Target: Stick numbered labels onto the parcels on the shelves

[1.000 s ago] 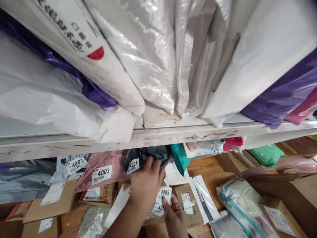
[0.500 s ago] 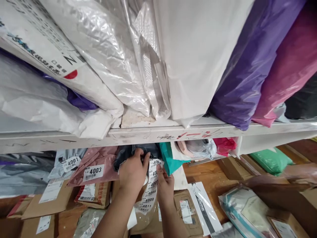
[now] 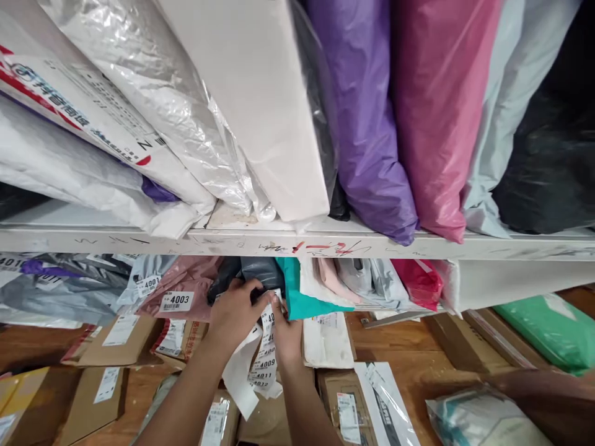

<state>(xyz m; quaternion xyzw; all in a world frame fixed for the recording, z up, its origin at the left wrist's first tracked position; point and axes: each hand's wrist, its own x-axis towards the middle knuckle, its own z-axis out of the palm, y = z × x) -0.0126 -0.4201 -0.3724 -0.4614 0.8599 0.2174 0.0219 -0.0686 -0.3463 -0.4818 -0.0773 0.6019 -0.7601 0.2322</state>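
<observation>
A strip of white number labels (image 3: 266, 356) hangs between my two hands, with 4009, 4011 and 4012 readable low on it. My right hand (image 3: 287, 337) pinches the strip near its top. Thumb and fingers of my left hand (image 3: 236, 316) close at the same top edge, partly hiding it. A blank white strip of paper (image 3: 242, 371) dangles below my left hand. Just behind the fingers is a dark plastic parcel (image 3: 263, 271), with a teal parcel (image 3: 295, 291) to its right. The pink parcel (image 3: 193, 282) on the left bears label 4003.
Above, the shelf edge (image 3: 242, 243) runs across, with white, purple (image 3: 367, 136) and pink parcels (image 3: 439, 136) standing over it. A grey parcel labelled 4001 (image 3: 149, 282) lies left on the lower shelf. Cardboard boxes (image 3: 118, 341) and a green parcel (image 3: 548, 328) rest on the wooden floor.
The view has shifted right, so the upper parcels appear further left. My hands have drawn closer together at the strip's top. The blank paper strip now hangs out to the left.
</observation>
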